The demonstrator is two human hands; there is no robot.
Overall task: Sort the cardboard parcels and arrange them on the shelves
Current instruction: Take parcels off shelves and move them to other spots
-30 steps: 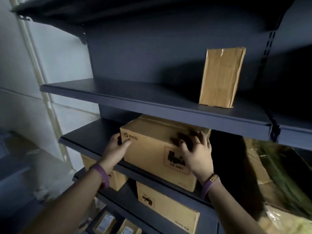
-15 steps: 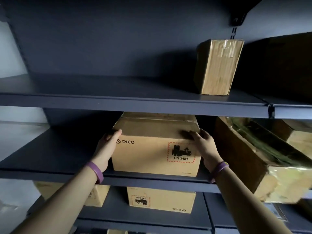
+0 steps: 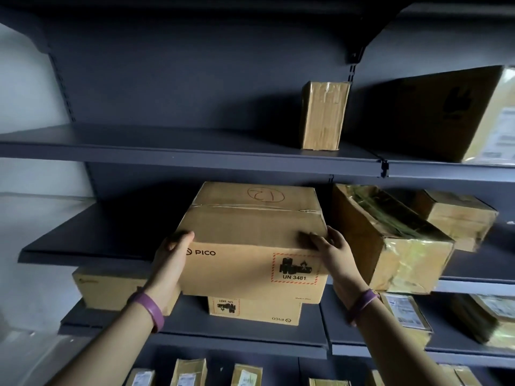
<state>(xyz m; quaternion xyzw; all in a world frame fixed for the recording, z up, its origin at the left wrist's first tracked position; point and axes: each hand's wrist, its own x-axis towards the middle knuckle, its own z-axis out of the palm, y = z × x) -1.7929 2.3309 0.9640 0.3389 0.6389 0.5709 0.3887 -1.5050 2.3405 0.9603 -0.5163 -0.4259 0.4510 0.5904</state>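
While both your hands hold the box, it sits squarely between them. Your left hand wraps the near left corner, thumb over the top edge and fingers hidden down the side. Your right hand grips the near right corner, fingers curled onto the top. The printed front faces you and spans from one palm to the other, so its width runs left to right across your grip. Its depth beyond your fingertips is foreshortened, and I cannot tell which way is longer. The front hangs out past the lip of the shelf, above a second box below your wrists; whether the back rests on the shelf is hidden. Neither hand is nearer, so the load is shared. Just outside your right hand lies a wrapped parcel, close to the box's right side. I judge the coming move turns on that gap: travel straight along the depth line, not rightward
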